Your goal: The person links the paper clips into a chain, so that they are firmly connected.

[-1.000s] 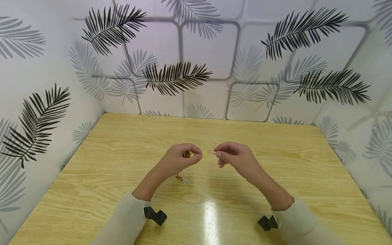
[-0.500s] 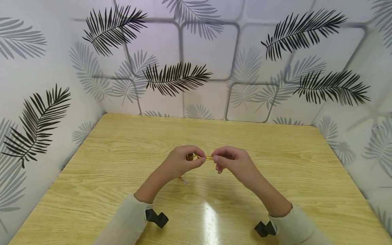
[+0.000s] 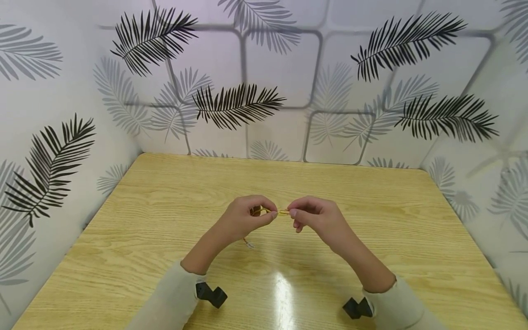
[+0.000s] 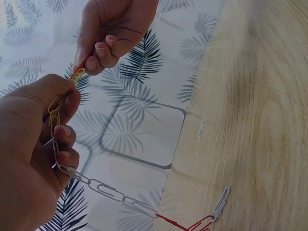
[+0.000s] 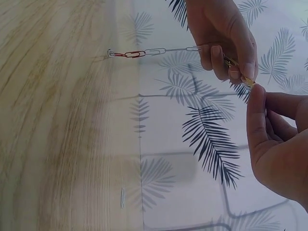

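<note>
My left hand [image 3: 247, 215] pinches a yellow paper clip at one end of a paper clip chain [image 4: 106, 189]. Gold, silver and red clips of the chain hang down past its curled fingers, and a white clip [image 4: 221, 204] at the lower end is by the table. My right hand [image 3: 317, 217] pinches a small paper clip [image 4: 77, 73], orange-red at the fingertips, against the yellow one. The fingertips of both hands are close together above the table, and they hide part of the join, so I cannot tell whether the two clips are linked.
A loose pale paper clip [image 4: 201, 129] lies on the wooden table [image 3: 165, 183], also seen in the right wrist view. Patterned leaf-print walls [image 3: 280, 68] stand at the back and both sides. Light glares on the tabletop near the front.
My right hand has come in from the right, bringing its paper clip to the yellow one; the gap between the hands has narrowed. In the last half second it drew slightly right.
</note>
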Available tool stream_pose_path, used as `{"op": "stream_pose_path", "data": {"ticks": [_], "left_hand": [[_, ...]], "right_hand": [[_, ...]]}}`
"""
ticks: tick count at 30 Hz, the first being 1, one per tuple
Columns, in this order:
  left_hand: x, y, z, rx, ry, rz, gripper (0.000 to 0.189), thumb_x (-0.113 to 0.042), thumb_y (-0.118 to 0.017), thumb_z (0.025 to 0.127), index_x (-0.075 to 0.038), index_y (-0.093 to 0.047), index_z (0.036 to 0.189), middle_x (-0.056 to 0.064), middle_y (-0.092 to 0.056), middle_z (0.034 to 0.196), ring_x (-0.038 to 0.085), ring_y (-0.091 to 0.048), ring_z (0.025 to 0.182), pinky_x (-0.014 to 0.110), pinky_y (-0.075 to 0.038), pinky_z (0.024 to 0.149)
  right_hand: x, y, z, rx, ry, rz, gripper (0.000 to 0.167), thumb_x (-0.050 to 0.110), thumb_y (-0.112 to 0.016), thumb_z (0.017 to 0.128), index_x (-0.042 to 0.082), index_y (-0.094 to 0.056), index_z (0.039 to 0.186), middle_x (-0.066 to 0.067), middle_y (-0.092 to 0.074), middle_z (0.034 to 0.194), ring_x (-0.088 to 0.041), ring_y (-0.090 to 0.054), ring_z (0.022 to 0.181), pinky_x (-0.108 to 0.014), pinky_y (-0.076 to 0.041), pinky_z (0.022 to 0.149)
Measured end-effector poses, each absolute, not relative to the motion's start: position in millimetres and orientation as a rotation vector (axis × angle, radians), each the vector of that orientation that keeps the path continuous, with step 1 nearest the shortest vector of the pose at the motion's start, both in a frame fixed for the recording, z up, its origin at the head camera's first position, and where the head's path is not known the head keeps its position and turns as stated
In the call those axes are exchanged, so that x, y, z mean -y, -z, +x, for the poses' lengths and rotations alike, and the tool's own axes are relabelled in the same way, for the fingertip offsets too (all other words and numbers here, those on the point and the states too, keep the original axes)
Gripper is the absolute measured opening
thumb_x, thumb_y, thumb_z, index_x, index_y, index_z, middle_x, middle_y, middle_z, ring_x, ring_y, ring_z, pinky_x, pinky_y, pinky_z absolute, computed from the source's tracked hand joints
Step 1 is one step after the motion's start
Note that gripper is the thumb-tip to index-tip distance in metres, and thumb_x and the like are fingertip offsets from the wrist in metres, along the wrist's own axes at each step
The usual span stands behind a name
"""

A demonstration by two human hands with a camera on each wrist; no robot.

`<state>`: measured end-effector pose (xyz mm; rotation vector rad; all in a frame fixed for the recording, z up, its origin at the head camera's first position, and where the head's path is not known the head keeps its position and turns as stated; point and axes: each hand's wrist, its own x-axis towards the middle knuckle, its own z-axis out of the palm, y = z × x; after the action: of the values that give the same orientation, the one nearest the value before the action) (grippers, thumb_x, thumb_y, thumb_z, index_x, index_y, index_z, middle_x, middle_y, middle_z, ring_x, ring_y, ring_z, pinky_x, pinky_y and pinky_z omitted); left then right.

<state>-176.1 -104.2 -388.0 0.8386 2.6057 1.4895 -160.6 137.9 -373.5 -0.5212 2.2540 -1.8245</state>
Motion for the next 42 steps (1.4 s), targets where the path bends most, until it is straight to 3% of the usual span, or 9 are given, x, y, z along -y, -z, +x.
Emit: {"op": "stream_pose_path", "data": {"ticks": [14, 19, 24, 32, 37, 42], "left_hand": [[107, 387, -176, -2.558, -1.57, 0.843, 0.009, -0.026, -0.067, 0.098, -0.021, -0.074, 0.102, -0.006, -0.068, 0.091, 0.017, -0.052, 0.072, 0.027, -0.044, 0.064], [107, 386, -176, -2.471, -1.555, 0.834, 0.018, -0.022, -0.062, 0.101, -0.014, -0.072, 0.113, -0.001, -0.07, 0.093, 0.016, -0.054, 0.073, 0.027, -0.045, 0.065], [106, 387, -176, -2.411, -1.529, 0.835, 0.027, -0.017, -0.053, 0.103, -0.014, -0.068, 0.125, 0.005, -0.065, 0.093, 0.015, -0.047, 0.068, 0.028, -0.043, 0.064], [105, 388, -176, -2.351, -1.613, 0.809, 0.02, -0.027, -0.061, 0.101, -0.018, -0.072, 0.115, 0.0, -0.065, 0.096, 0.017, -0.051, 0.078, 0.031, -0.045, 0.07], [104, 389, -176, -2.365, -1.609, 0.777, 0.017, -0.036, -0.066, 0.098, -0.026, -0.073, 0.11, 0.0, -0.057, 0.083, 0.016, -0.04, 0.069, 0.029, -0.039, 0.063], [102, 388, -174, -2.374, -1.639, 0.76, 0.014, -0.034, -0.068, 0.097, -0.026, -0.075, 0.106, -0.002, -0.054, 0.077, 0.015, -0.038, 0.064, 0.028, -0.037, 0.061]], "right_hand": [[-146, 368, -160, -2.323, 1.832, -0.53, 0.02, 0.02, -0.068, 0.098, 0.005, -0.071, 0.11, -0.008, -0.069, 0.092, -0.021, -0.068, 0.08, -0.039, -0.06, 0.077], [-142, 367, -158, -2.377, 1.811, -0.58, 0.017, 0.018, -0.067, 0.098, 0.006, -0.071, 0.11, -0.012, -0.069, 0.093, -0.021, -0.068, 0.079, -0.036, -0.06, 0.076], [-138, 368, -156, -2.426, 1.783, -0.611, 0.017, 0.018, -0.068, 0.098, 0.007, -0.07, 0.111, -0.012, -0.069, 0.095, -0.02, -0.07, 0.079, -0.033, -0.06, 0.075], [-134, 368, -154, -2.456, 1.762, -0.632, 0.017, 0.019, -0.068, 0.098, 0.008, -0.07, 0.111, -0.008, -0.07, 0.095, -0.021, -0.07, 0.079, -0.033, -0.059, 0.076], [-133, 369, -153, -2.464, 1.743, -0.649, 0.016, 0.02, -0.068, 0.098, 0.011, -0.071, 0.11, -0.007, -0.069, 0.096, -0.021, -0.07, 0.079, -0.033, -0.059, 0.077], [-132, 368, -152, -2.474, 1.741, -0.652, 0.016, 0.019, -0.068, 0.098, 0.01, -0.071, 0.11, -0.006, -0.069, 0.096, -0.021, -0.07, 0.079, -0.033, -0.059, 0.077]]}}
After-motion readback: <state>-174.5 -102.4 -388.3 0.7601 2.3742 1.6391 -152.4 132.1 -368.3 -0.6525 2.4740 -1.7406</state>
